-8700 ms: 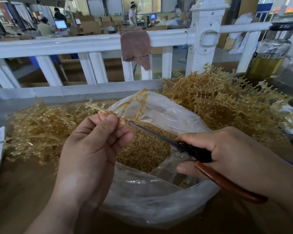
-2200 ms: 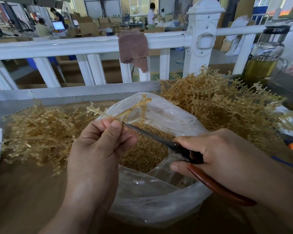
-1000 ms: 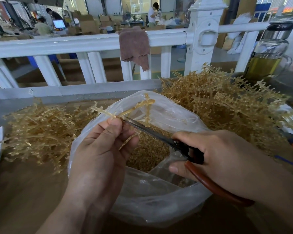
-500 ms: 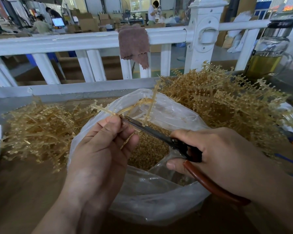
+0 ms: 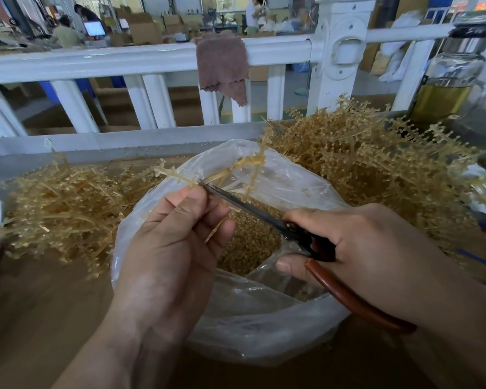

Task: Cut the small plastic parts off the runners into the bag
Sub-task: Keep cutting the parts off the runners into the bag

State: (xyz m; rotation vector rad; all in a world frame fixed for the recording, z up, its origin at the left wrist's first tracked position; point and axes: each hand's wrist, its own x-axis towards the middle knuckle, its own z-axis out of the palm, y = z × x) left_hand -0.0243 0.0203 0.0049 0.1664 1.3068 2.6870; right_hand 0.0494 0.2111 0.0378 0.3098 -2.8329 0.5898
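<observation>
Amber runner (image 5: 232, 171) pinched in left hand (image 5: 169, 248) grip above bag (image 5: 264, 327); right hand (image 5: 371, 248) grip clamped on scissors (image 5: 250, 209), blades at runner.

Bare left hand (image 5: 169, 248), bare right hand (image 5: 376, 248), bare forearms

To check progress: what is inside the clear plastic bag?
The bag holds a heap of small tan cut parts. The left hand and the scissors cover some of it; how deep it goes cannot be seen.

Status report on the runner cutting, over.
Left hand pinches a runner over the bag. Right hand grips the scissors, blade tips at the runner. Nothing blocks the cut.
</observation>
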